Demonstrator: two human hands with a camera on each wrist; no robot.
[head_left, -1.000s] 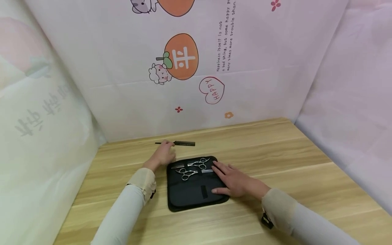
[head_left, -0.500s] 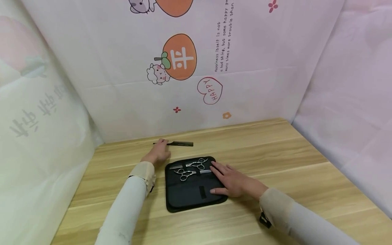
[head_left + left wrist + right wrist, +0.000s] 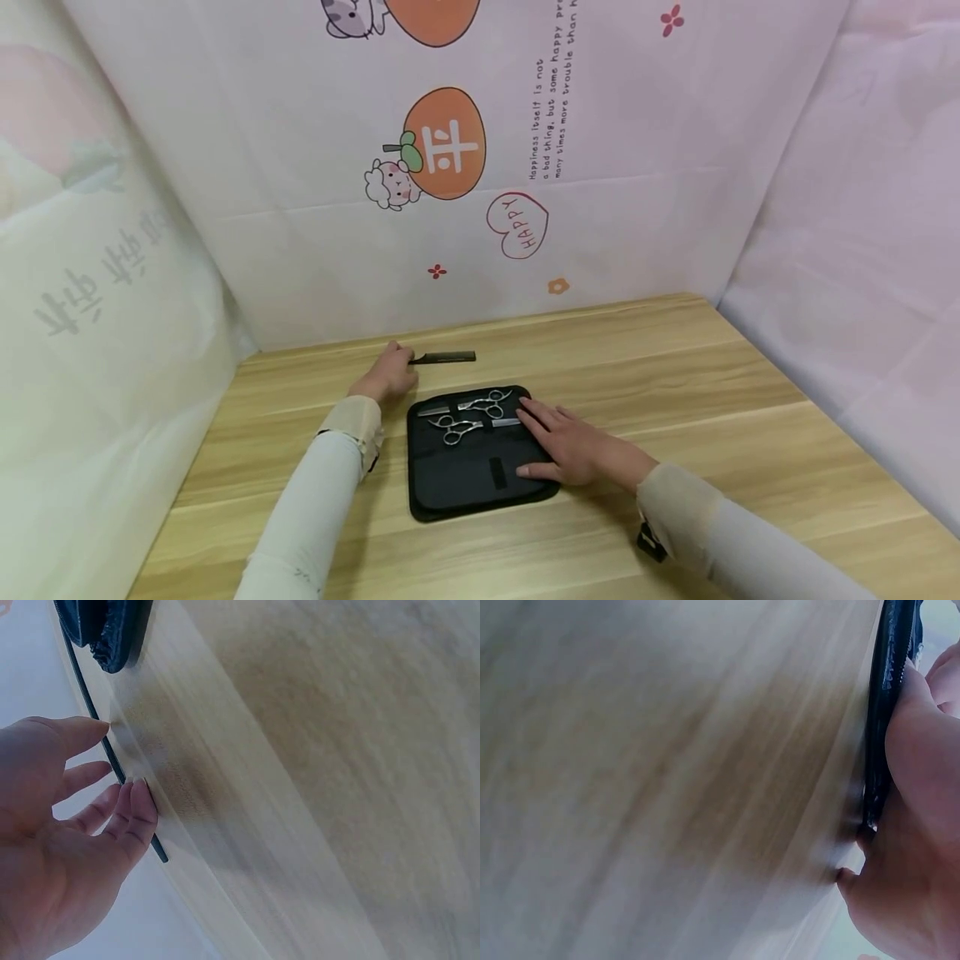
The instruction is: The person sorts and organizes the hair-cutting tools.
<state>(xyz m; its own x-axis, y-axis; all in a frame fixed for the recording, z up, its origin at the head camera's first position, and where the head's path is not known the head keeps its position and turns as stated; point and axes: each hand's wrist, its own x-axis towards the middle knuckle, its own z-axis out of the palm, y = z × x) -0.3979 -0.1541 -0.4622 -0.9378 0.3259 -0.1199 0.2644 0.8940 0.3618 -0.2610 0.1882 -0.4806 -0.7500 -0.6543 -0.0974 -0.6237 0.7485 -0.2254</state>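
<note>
A black comb [image 3: 450,357] with a thin tail lies behind the case. My left hand [image 3: 392,372] is at its tail. In the left wrist view, thumb and fingers of the left hand [image 3: 67,817] pinch the dark tail [image 3: 114,759] close over the wood. An unfolded black zip case [image 3: 457,483] lies in front of me. Two silver scissors, an upper pair [image 3: 489,405] and a lower pair [image 3: 456,432], are tucked in its straps. My right hand [image 3: 570,442] rests with fingers spread on the case's right edge; the right wrist view shows the zipped edge [image 3: 881,735] beside that hand.
The wood-grain table [image 3: 675,400] reaches back to a printed white cloth wall [image 3: 315,267]. More white cloth hangs on the left [image 3: 112,350] and on the right [image 3: 847,250].
My left hand has slid left along the comb's tail and now pinches it; the tail's end no longer shows left of the hand. The right hand and the case have stayed put.
</note>
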